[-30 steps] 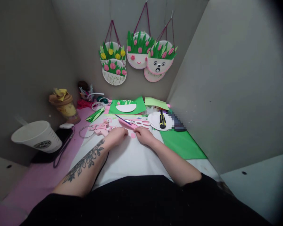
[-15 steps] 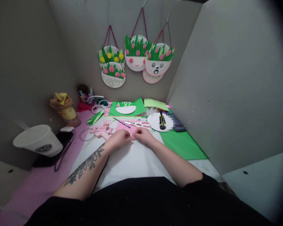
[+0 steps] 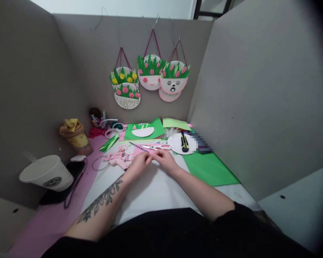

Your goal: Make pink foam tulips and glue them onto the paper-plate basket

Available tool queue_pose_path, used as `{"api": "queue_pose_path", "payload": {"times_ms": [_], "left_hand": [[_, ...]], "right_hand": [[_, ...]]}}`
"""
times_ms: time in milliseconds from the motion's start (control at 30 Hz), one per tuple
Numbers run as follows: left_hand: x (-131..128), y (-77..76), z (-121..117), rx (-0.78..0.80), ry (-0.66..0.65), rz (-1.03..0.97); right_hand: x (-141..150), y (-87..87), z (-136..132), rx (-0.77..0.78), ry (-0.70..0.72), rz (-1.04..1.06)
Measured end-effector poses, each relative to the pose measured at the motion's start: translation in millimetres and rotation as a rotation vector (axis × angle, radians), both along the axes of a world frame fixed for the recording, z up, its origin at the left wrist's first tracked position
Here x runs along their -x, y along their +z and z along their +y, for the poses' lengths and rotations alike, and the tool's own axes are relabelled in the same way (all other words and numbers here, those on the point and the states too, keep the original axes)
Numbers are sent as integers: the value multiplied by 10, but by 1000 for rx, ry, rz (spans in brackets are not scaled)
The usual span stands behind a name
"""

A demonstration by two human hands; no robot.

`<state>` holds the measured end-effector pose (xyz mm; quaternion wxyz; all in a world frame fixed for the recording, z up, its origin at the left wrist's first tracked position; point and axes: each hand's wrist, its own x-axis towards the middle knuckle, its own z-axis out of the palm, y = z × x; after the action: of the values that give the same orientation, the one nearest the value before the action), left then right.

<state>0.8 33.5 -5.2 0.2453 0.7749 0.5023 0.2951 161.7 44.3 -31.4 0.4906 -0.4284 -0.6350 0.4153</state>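
Observation:
My left hand (image 3: 139, 163) and my right hand (image 3: 164, 160) meet fingertip to fingertip over the white sheet (image 3: 148, 186), both pinched closed around a small pink piece that I can barely make out. Just beyond them lie pink-handled scissors (image 3: 157, 147), a dark pencil (image 3: 137, 146) and cut pink foam scraps (image 3: 118, 157). My tattooed left forearm rests on the sheet.
A paper plate (image 3: 177, 145) holds a yellow utility knife (image 3: 184, 141). Green paper (image 3: 210, 168) lies to the right, and a half plate on green foam (image 3: 143, 131) at the back. A white cup (image 3: 45, 173), a phone (image 3: 70, 172) and a lidded drink (image 3: 75, 134) stand left. Decorated plates (image 3: 150, 77) hang on the partition.
My hands came together from either side of a small pink piece and picked it up between the fingertips. The camera tilted upward.

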Motion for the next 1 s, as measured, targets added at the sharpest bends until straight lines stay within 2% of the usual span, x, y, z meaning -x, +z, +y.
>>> {"api": "queue_pose_path", "payload": {"times_ms": [100,233,433,1000], "left_hand": [[-9,23,-6,1,-4,-7],[10,83,-9,86,57,-164],[27,169,-50,258,78,-375],[-19,209,-108,291,90,-387]], "right_hand": [[-17,25,6,13,-44,26],[-80,67,36,39,-157,99],[-80,91,-16,17,-10,87],[-81,25,-12,28,14,91]]}}
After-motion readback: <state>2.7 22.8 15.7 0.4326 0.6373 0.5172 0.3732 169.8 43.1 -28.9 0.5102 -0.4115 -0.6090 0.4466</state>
